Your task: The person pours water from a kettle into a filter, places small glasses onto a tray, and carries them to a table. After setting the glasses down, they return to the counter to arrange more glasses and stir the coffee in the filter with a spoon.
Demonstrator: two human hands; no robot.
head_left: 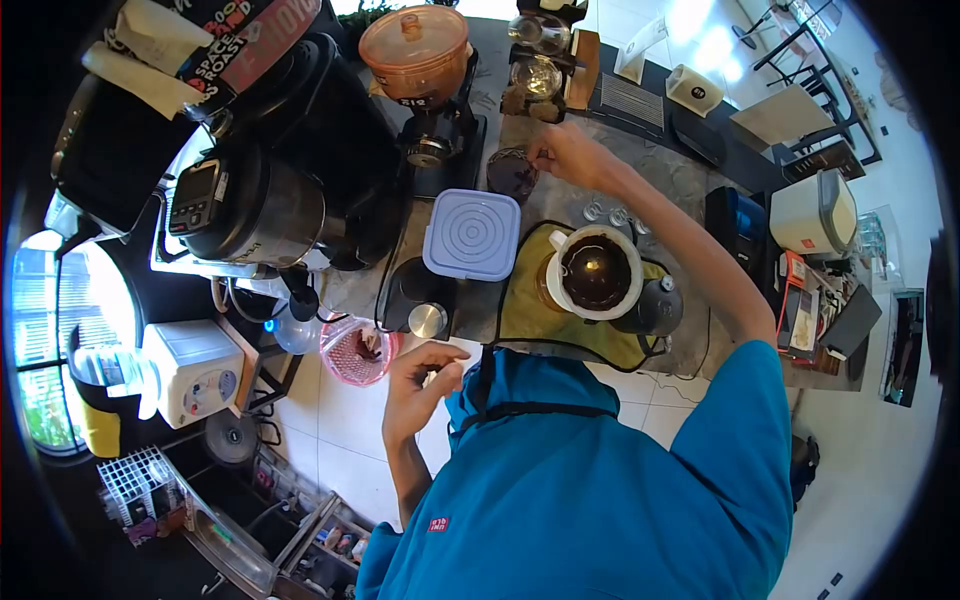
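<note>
Head view: right hand point(562, 152) pinching something at dark cup point(512, 172); left hand point(420, 385) loosely curled, empty. Dripper point(596, 272) already holds wet grounds; brew looks midway.

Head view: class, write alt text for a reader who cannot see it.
A person in a blue shirt reaches their right hand to a dark glass on a cluttered coffee counter. Their left hand is raised near their chest, beside a white pour-over dripper.

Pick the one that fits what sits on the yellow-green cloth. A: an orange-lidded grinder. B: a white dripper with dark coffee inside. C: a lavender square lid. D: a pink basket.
B: the white dripper, dark inside, stands on the yellow-green cloth.
</note>
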